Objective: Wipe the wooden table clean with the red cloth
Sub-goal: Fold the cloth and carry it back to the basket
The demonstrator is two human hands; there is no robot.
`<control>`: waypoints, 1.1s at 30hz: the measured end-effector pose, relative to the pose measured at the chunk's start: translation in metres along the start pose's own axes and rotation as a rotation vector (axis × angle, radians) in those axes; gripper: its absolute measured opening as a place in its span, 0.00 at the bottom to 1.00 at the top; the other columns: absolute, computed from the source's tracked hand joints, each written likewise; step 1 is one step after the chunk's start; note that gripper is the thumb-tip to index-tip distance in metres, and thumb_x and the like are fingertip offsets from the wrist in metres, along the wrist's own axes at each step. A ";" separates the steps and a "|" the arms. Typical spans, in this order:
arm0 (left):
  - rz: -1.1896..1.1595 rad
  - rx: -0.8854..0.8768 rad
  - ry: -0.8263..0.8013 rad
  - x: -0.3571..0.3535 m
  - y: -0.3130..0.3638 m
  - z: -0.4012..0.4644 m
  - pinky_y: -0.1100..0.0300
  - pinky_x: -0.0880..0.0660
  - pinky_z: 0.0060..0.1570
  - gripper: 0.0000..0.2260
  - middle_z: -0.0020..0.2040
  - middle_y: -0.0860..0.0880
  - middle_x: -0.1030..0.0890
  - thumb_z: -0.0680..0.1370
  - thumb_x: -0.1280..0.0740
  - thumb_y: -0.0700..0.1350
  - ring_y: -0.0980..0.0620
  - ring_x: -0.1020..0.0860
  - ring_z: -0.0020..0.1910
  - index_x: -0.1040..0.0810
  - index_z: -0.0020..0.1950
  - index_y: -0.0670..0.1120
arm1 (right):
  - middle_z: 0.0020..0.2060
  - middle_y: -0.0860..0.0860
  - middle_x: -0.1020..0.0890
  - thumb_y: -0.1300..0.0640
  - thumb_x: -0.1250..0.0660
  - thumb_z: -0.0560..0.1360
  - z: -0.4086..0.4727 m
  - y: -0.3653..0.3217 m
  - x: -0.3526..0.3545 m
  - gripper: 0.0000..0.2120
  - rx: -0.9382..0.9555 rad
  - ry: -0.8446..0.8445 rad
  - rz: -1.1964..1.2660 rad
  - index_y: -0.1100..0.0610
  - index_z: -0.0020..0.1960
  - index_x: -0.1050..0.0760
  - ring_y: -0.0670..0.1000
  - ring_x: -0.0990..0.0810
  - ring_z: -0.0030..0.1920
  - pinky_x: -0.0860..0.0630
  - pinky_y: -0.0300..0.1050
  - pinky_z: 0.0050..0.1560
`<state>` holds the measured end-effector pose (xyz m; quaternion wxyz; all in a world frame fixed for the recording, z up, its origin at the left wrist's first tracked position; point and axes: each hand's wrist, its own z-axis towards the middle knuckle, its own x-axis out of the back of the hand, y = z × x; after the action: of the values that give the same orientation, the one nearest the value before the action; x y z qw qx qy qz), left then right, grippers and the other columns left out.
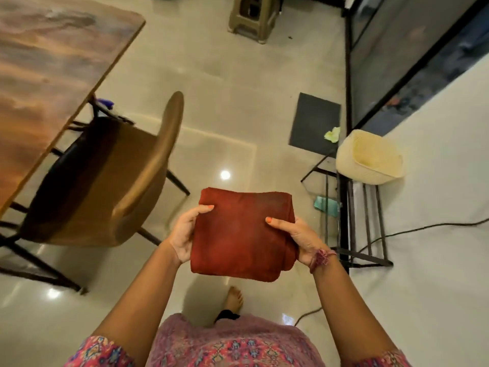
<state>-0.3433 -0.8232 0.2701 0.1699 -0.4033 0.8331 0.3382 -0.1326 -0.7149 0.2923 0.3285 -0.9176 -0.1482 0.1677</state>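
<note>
The red cloth (242, 235) is folded into a thick, roughly square pad and held flat in mid-air above the tiled floor (238, 102), in front of the person's torso. Its slightly longer axis runs away from the body, tilted a little to the right at the far edge; the broad face points up toward the camera. The left hand (185, 235) is clamped on the left edge, thumb on top. The right hand (299, 237) is clamped on the right edge, thumb on top. The wooden surface (47, 75) lies well apart at upper left, with a brown chair (111, 181) between it and the cloth.
</note>
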 end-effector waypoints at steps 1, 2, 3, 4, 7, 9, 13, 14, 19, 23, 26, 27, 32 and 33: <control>0.000 0.010 -0.014 -0.010 0.001 0.009 0.52 0.24 0.52 0.14 0.50 0.42 0.17 0.71 0.35 0.47 0.45 0.18 0.45 0.15 0.48 0.41 | 0.51 0.56 0.16 0.62 0.26 0.68 0.001 -0.004 0.011 0.20 0.010 0.016 0.023 0.58 0.58 0.23 0.56 0.17 0.51 0.19 0.51 0.49; 0.012 0.026 -0.028 -0.023 0.003 0.019 0.52 0.23 0.52 0.13 0.49 0.43 0.17 0.71 0.36 0.46 0.45 0.18 0.45 0.15 0.47 0.41 | 0.51 0.56 0.16 0.62 0.27 0.68 0.002 -0.010 0.023 0.19 0.018 0.035 0.059 0.58 0.59 0.24 0.56 0.17 0.51 0.19 0.51 0.48; 0.028 0.047 -0.035 -0.036 0.004 0.027 0.51 0.22 0.51 0.13 0.49 0.43 0.17 0.72 0.36 0.45 0.45 0.17 0.44 0.15 0.46 0.41 | 0.52 0.57 0.16 0.62 0.27 0.68 0.003 -0.014 0.035 0.21 0.029 0.046 0.094 0.58 0.60 0.24 0.57 0.17 0.52 0.19 0.51 0.48; 0.054 0.069 -0.039 -0.048 0.006 0.036 0.51 0.22 0.50 0.12 0.49 0.42 0.16 0.73 0.36 0.44 0.45 0.17 0.44 0.14 0.45 0.41 | 0.53 0.57 0.17 0.62 0.27 0.68 0.004 -0.019 0.045 0.22 0.035 0.062 0.125 0.58 0.61 0.25 0.57 0.17 0.53 0.19 0.51 0.48; 0.107 0.128 -0.068 -0.080 0.014 0.064 0.52 0.21 0.46 0.15 0.45 0.43 0.15 0.77 0.39 0.43 0.46 0.16 0.41 0.14 0.41 0.40 | 0.54 0.58 0.17 0.62 0.28 0.70 0.009 -0.032 0.071 0.22 0.045 0.113 0.210 0.59 0.63 0.26 0.58 0.18 0.53 0.19 0.51 0.47; 0.137 0.167 -0.089 -0.100 0.021 0.085 0.52 0.20 0.46 0.16 0.45 0.42 0.15 0.78 0.39 0.44 0.46 0.16 0.41 0.14 0.41 0.39 | 0.53 0.59 0.17 0.62 0.30 0.72 0.016 -0.041 0.087 0.18 0.047 0.131 0.305 0.60 0.62 0.26 0.58 0.17 0.53 0.19 0.52 0.49; 0.174 0.222 -0.132 -0.136 0.043 0.135 0.49 0.21 0.50 0.15 0.50 0.41 0.16 0.77 0.38 0.47 0.44 0.17 0.46 0.16 0.48 0.38 | 0.53 0.58 0.17 0.60 0.34 0.76 0.036 -0.062 0.113 0.12 0.083 0.163 0.436 0.59 0.58 0.24 0.58 0.18 0.54 0.20 0.53 0.54; 0.197 0.245 -0.147 -0.146 0.049 0.150 0.47 0.22 0.53 0.16 0.52 0.40 0.17 0.77 0.38 0.48 0.42 0.17 0.47 0.16 0.49 0.38 | 0.52 0.57 0.16 0.59 0.35 0.77 0.042 -0.071 0.120 0.10 0.095 0.185 0.441 0.58 0.58 0.23 0.57 0.18 0.54 0.21 0.53 0.54; 0.259 0.365 -0.246 -0.200 0.089 0.214 0.45 0.24 0.55 0.20 0.55 0.39 0.18 0.74 0.37 0.51 0.40 0.18 0.49 0.22 0.58 0.39 | 0.57 0.58 0.19 0.55 0.35 0.77 0.083 -0.112 0.148 0.12 0.106 0.318 0.450 0.54 0.60 0.25 0.59 0.20 0.57 0.24 0.56 0.59; 0.292 0.465 -0.328 -0.231 0.118 0.262 0.41 0.27 0.58 0.21 0.61 0.38 0.22 0.76 0.39 0.52 0.39 0.21 0.56 0.25 0.62 0.39 | 0.53 0.56 0.17 0.55 0.36 0.78 0.112 -0.149 0.168 0.10 0.131 0.378 0.450 0.52 0.59 0.25 0.55 0.17 0.52 0.19 0.52 0.50; 0.337 0.513 -0.389 -0.254 0.137 0.299 0.39 0.28 0.59 0.20 0.61 0.38 0.22 0.78 0.40 0.52 0.38 0.21 0.57 0.26 0.63 0.39 | 0.50 0.53 0.17 0.54 0.36 0.78 0.129 -0.177 0.186 0.09 0.144 0.444 0.379 0.52 0.57 0.25 0.51 0.16 0.46 0.18 0.44 0.40; 0.358 0.531 -0.400 -0.264 0.141 0.310 0.40 0.27 0.58 0.20 0.60 0.37 0.21 0.79 0.41 0.52 0.38 0.21 0.55 0.26 0.63 0.39 | 0.50 0.53 0.17 0.54 0.35 0.78 0.134 -0.185 0.195 0.09 0.147 0.460 0.345 0.52 0.57 0.25 0.51 0.16 0.46 0.18 0.44 0.41; 0.460 0.602 -0.417 -0.310 0.135 0.361 0.41 0.25 0.56 0.17 0.60 0.38 0.21 0.79 0.40 0.48 0.38 0.21 0.56 0.28 0.65 0.41 | 0.51 0.49 0.20 0.59 0.33 0.76 0.151 -0.217 0.249 0.14 0.180 0.541 0.207 0.51 0.61 0.28 0.49 0.19 0.50 0.20 0.43 0.51; 0.475 0.608 -0.426 -0.319 0.131 0.371 0.41 0.26 0.57 0.17 0.60 0.39 0.21 0.79 0.39 0.48 0.38 0.21 0.57 0.28 0.65 0.42 | 0.54 0.50 0.21 0.60 0.33 0.76 0.155 -0.220 0.263 0.18 0.168 0.546 0.175 0.51 0.65 0.30 0.50 0.20 0.53 0.21 0.45 0.55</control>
<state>-0.2457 -0.3275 0.2383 0.3663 -0.0534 0.9108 0.1828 0.0059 -0.3651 0.2675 0.4152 -0.9077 0.0397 -0.0461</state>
